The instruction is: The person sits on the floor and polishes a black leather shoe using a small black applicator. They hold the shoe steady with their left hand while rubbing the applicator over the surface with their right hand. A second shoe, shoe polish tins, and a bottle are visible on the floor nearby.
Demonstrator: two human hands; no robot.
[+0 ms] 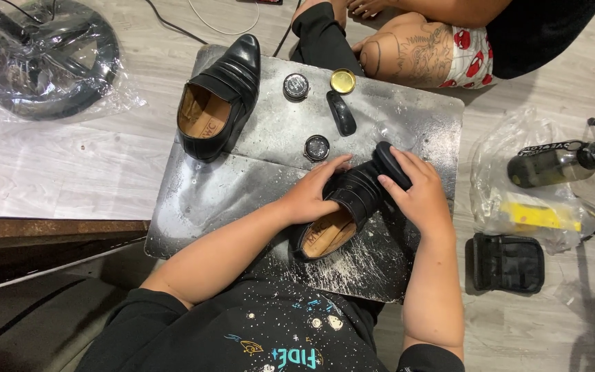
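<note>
Board (242, 186): you work over a scuffed grey metal sheet lying on the pale wood floor, dusted white along its near edge.
Wrapped wheel (49, 58): a black ring in clear plastic sits far left, well apart from the board.
Bag (518, 200): a clear plastic bag lies right of the board; a flat yellow package (542, 217) shows through it, and a dark bottle (559, 164) with a printed band lies across its top.
Pouch (507, 263): a black rectangular case lies just below the bag.
Spare shoe (218, 100): black, on the board's far left corner, toe pointing away from you.
Held shoe (352, 207): black, mid-board near you; its long axis runs diagonally, toe up and to the right, heel opening toward you.
Left hand (311, 196): your fingers are curled over the shoe's side, pressed against the upper.
Right hand (418, 196): wrapped round the toe, fingers close together.
Brush (341, 114): a small black oblong lying beyond the held shoe.
Tins: two dark round ones (296, 86) (317, 147) and a gold lid (343, 80) lie around the brush.
</note>
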